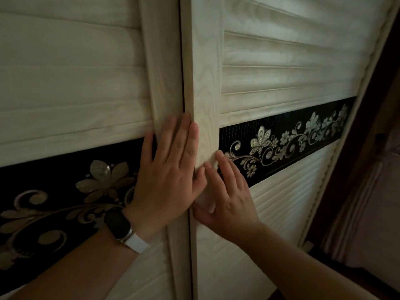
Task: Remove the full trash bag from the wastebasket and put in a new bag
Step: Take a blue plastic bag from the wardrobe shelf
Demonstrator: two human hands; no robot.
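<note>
- Wastebasket and full trash bag are not showing anywhere in my view, so I cannot say which way they are lying from my hands. No new bag is showing either.
- I am facing two pale louvred wardrobe doors up close, the left door point(71, 83) and the right door point(281, 72), each crossed by a black floral band point(292, 135).
- My left hand point(171, 176), with a smartwatch point(121, 226) on its wrist, is lying flat on the left door's upright frame. Its fingers are straight and pointing up beside the seam point(183, 61), and it is holding nothing.
- My right hand point(229, 195) is resting on the right door's upright frame point(205, 83), just beside the left hand. Its fingers are fairly straight and spread, and its thumb is lying along the frame's edge at the seam. I cannot tell whether the thumb is hooking behind that edge.
- The seam is running top to bottom between my hands. The right door's frame is sitting in front of the left door's, so I am judging these to be overlapping sliding doors.
- I am guessing that I am opening the wardrobe to reach something the task needs, perhaps a new bag. That would be calling for a sideways push, and the right hand is the better placed on the front door's edge.
- Judging from this, I am not yet starting the bag swap itself.
</note>
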